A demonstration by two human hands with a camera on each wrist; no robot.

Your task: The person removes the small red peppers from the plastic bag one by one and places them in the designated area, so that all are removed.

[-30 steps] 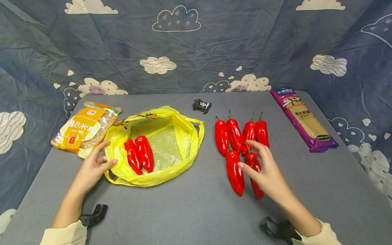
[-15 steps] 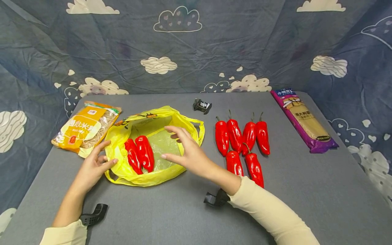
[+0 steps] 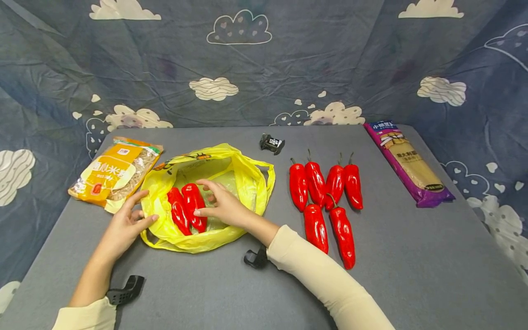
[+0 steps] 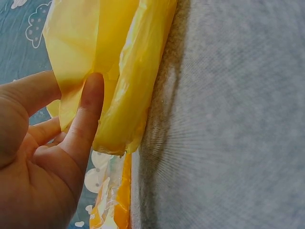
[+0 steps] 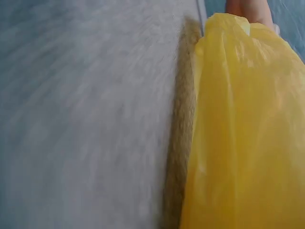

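A yellow plastic bag lies on its side with its mouth toward me. Two glossy red peppers rest side by side inside it. My left hand pinches the bag's left edge between thumb and fingers, as the left wrist view also shows. My right hand reaches into the mouth, thumb and index finger spread at the right-hand pepper; a firm hold does not show. In the right wrist view the bag's wall hides this hand. Several more red peppers lie to the right.
An orange noodle packet lies left of the bag. A small black wrapped item sits behind, toward the middle. At the far right is a purple noodle packet. A dark cloud-print cloth hangs behind the grey table.
My right hand has moved left from the pepper group on the right into the bag, carrying nothing. The left hand stays on the bag's edge. The peppers have not shifted noticeably.
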